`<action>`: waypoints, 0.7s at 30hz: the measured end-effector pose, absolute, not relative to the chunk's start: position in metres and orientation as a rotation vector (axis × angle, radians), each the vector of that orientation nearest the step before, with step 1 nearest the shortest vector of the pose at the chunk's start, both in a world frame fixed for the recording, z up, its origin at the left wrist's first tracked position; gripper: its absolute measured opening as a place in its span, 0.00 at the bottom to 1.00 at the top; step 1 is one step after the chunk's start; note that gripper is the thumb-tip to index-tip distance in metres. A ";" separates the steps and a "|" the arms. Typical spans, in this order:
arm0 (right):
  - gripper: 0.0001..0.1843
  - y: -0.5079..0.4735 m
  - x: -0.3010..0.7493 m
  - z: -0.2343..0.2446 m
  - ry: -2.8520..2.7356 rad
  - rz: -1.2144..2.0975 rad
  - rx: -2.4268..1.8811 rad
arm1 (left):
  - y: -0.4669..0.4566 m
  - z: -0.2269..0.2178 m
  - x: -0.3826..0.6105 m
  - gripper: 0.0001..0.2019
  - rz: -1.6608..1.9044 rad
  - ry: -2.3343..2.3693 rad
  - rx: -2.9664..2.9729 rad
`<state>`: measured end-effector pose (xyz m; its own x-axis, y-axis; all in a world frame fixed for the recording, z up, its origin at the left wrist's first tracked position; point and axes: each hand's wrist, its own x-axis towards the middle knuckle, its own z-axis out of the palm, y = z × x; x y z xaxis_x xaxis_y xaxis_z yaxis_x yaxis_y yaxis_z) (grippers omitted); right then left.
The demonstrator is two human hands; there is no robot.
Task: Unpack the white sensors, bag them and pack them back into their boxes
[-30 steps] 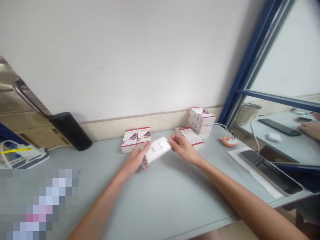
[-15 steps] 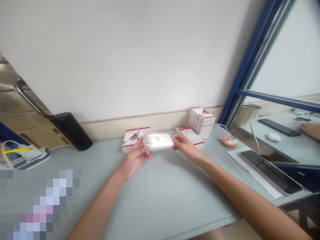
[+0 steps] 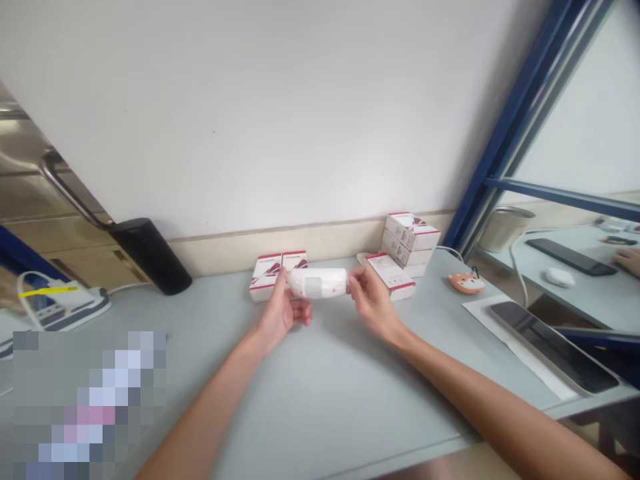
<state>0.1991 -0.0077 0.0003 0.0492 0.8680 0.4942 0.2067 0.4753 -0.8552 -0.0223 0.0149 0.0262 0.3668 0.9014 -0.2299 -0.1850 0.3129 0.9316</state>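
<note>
A white oblong device in a clear plastic wrapper [image 3: 319,283] is held above the table between both hands. My left hand [image 3: 284,308] is closed on its left end, thumb on top and fingers curled below. At the right end, my right hand [image 3: 371,300] pinches the device's edge or wrapper. A greyish panel shows on the side facing me. Just behind my left hand lie two white-and-red boxes [image 3: 267,270], side by side. Beyond my right hand is a flat white-and-red box [image 3: 393,273], in front of a stack of similar boxes [image 3: 411,240].
A black cylinder [image 3: 151,257] and a white power strip [image 3: 75,308] stand at the left. On the right are an orange animal-faced case [image 3: 467,283] and a dark phone [image 3: 553,347] on white paper [image 3: 515,343]. Across a blue frame [image 3: 520,127], another person's hand [image 3: 629,260] rests.
The wrapped device has been turned, so its narrow side with the grey panel faces me instead of its broad printed face. Both hands still hold it. The view has shifted slightly.
</note>
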 end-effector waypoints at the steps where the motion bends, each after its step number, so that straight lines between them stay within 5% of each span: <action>1: 0.11 -0.009 0.199 0.001 -1.486 0.592 -0.990 | 0.016 0.025 -0.023 0.40 0.783 0.942 0.967; 10: 0.05 -0.028 0.194 0.016 -1.900 0.115 -0.774 | 0.018 0.010 -0.031 0.36 0.672 1.014 0.990; 14: 0.24 -0.027 0.191 0.019 -2.159 0.061 -0.835 | 0.014 0.018 -0.026 0.27 0.881 1.036 0.956; 21: 0.43 -0.028 0.197 0.031 -2.445 0.029 -0.851 | 0.003 0.034 -0.012 0.31 0.989 1.325 1.118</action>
